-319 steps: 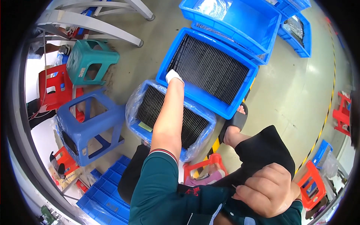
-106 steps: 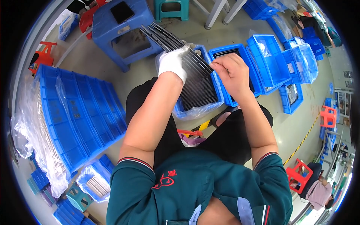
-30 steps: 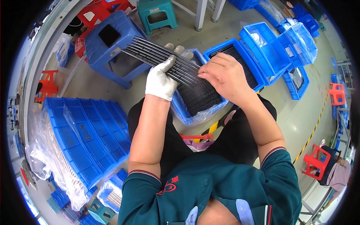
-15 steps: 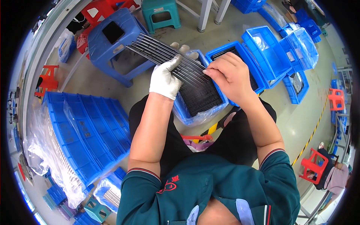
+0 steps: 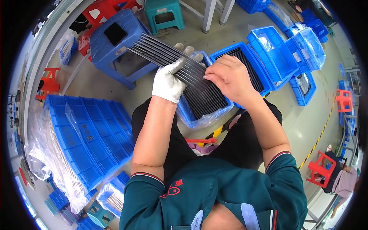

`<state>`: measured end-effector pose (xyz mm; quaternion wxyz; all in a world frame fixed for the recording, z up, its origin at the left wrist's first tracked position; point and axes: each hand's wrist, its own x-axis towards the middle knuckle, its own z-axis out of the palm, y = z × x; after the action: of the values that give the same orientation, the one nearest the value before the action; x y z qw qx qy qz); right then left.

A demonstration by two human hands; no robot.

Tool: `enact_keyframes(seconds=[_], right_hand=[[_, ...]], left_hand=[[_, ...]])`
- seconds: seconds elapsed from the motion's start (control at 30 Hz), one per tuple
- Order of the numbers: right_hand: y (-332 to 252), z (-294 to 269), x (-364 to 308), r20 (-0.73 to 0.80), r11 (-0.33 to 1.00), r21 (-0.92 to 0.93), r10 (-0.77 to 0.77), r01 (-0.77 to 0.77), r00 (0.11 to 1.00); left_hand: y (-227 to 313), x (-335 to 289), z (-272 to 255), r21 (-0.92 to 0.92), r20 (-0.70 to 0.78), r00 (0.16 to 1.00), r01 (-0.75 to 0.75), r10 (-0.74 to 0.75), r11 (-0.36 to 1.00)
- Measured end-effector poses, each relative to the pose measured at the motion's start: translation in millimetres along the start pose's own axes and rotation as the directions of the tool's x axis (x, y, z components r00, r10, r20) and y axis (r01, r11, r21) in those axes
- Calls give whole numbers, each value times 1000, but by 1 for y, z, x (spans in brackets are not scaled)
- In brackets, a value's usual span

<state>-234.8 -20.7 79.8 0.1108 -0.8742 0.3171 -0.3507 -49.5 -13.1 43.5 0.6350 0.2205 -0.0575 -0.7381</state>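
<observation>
Left hand (image 5: pixel 168 84) gripping black rods (image 5: pixel 155 51); right hand (image 5: pixel 230 78) pinched closed at rod ends; red emblem (image 5: pixel 173 191) on shirt (image 5: pixel 239 178).

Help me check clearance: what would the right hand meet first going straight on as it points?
Likely the slim black rods in the gloved left hand; the right hand may be touching them, but depth is unclear.

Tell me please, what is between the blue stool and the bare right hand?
In the head view, a bundle of thin black rods, held by the gloved left hand, lies between the blue stool and the right hand.
</observation>
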Motion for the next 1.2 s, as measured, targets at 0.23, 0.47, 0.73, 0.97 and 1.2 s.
enact_keyframes(seconds=[0.23,0.47,0.73,0.97,1.2], right_hand=[[-6,-6,2,40,1000,-12,23,-22,999],[-2,-3,0,-15,994,-67,-93,92,996],[-7,-3,0,39,979,-188,-68,74,997],[0,8,-3,-8,996,-77,-48,47,999],[-5,4,0,-114,994,104,41,-29,993]], left_hand=[[-2,2,-4,-21,57,998,7,-6,1000],[-4,2,-4,-21,73,997,22,-20,1000],[-5,2,-4,-39,73,997,17,-14,999],[-3,2,-2,-55,46,999,0,3,998],[0,1,-3,-5,-8,999,-37,37,999]])
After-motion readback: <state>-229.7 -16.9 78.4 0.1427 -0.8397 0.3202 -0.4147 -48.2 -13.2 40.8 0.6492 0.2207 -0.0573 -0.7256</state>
